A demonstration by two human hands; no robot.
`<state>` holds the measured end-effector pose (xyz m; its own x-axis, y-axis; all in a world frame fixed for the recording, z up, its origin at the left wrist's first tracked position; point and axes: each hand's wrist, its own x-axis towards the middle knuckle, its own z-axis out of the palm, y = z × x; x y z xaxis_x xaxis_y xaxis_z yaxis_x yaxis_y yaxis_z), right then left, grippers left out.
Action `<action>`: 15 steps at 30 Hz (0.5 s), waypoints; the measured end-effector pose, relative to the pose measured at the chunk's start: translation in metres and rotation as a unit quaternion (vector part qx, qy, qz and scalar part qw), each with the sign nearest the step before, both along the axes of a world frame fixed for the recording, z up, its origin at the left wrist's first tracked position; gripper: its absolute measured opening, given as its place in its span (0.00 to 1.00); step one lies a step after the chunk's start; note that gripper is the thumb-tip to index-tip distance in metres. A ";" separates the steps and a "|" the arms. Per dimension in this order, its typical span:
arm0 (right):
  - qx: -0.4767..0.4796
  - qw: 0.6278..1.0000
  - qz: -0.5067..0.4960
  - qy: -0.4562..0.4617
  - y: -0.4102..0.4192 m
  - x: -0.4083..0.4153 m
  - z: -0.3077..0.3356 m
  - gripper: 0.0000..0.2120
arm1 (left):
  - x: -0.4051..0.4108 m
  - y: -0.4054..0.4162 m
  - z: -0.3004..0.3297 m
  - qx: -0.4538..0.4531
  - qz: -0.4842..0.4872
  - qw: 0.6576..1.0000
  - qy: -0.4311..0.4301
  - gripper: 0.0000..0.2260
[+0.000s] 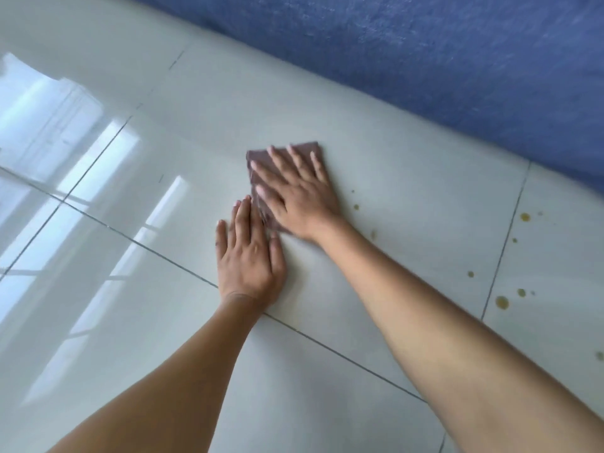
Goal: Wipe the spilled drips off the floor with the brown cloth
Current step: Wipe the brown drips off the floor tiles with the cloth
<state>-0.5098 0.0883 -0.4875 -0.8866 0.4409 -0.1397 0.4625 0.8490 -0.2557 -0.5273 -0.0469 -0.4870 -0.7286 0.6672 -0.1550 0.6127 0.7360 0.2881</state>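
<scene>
Here the brown cloth (283,158), folded flat, lies on the pale tiled floor (408,204), pinned under the right hand (294,194). That hand presses palm down with its fingers (295,158) spread apart and straight, their tips reaching almost to the cloth's far edge, while a strip of cloth shows beside the thumb. The left hand (250,256) rests flat on the bare tile just beside it, fingers together and extended, their tips touching or nearly touching the cloth's near corner; which of the two cannot be told. Yellow-brown drips (502,302) dot the floor on the little-finger side of the right hand, the closest near its wrist and the larger ones well apart from it, beyond a grout line. Past the right fingertips, a blue textured surface (457,76) borders the tiles.
</scene>
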 end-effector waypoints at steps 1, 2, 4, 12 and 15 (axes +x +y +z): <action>0.003 1.000 0.006 0.016 -0.007 0.027 -0.001 0.25 | -0.001 -0.001 0.001 0.001 -0.001 1.000 0.000 0.30; 0.010 1.000 -0.001 0.021 -0.009 0.057 -0.004 0.25 | -0.001 -0.001 0.002 0.000 0.001 1.000 -0.001 0.30; 0.038 0.998 -0.048 0.000 0.001 0.116 -0.007 0.25 | 0.000 0.000 0.002 0.002 0.005 1.000 -0.003 0.29; 0.021 0.931 -0.361 -0.048 0.114 0.100 0.002 0.30 | 0.002 0.004 0.000 0.000 0.013 1.000 0.006 0.29; -0.001 0.945 -0.323 -0.054 0.113 0.021 -0.001 0.30 | 0.001 0.003 -0.001 -0.001 0.014 1.000 0.011 0.29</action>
